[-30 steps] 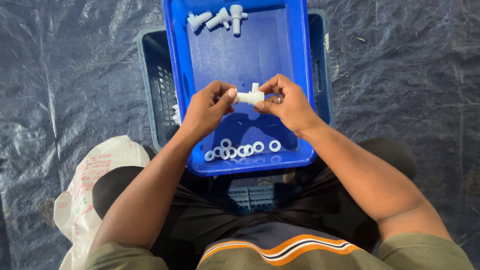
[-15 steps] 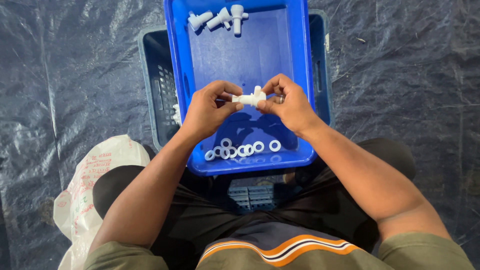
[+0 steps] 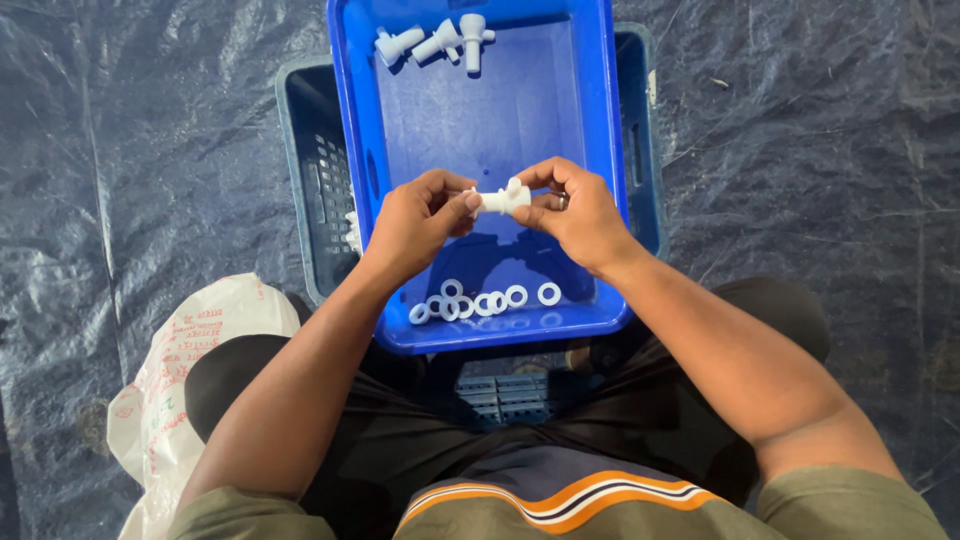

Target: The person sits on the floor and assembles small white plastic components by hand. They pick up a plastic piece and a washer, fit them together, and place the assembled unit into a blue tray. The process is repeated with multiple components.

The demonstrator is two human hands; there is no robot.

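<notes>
White fitting [image 3: 503, 199] is held over the blue tray [image 3: 600, 180], pinched at both ends: left hand [image 3: 420, 222] closes its fingertips on one end, right hand [image 3: 578, 212] grips the other. White rings [image 3: 484, 300] lie at the tray's near edge, more fittings [image 3: 440, 40] at its far edge. The tray sits on a dark crate [image 3: 310, 180]; a white bag [image 3: 190, 350] lies by the left knee.

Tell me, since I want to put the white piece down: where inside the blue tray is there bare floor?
The blue tray's middle is bare, between the white fittings at its far wall and the white rings along its near wall.
</notes>
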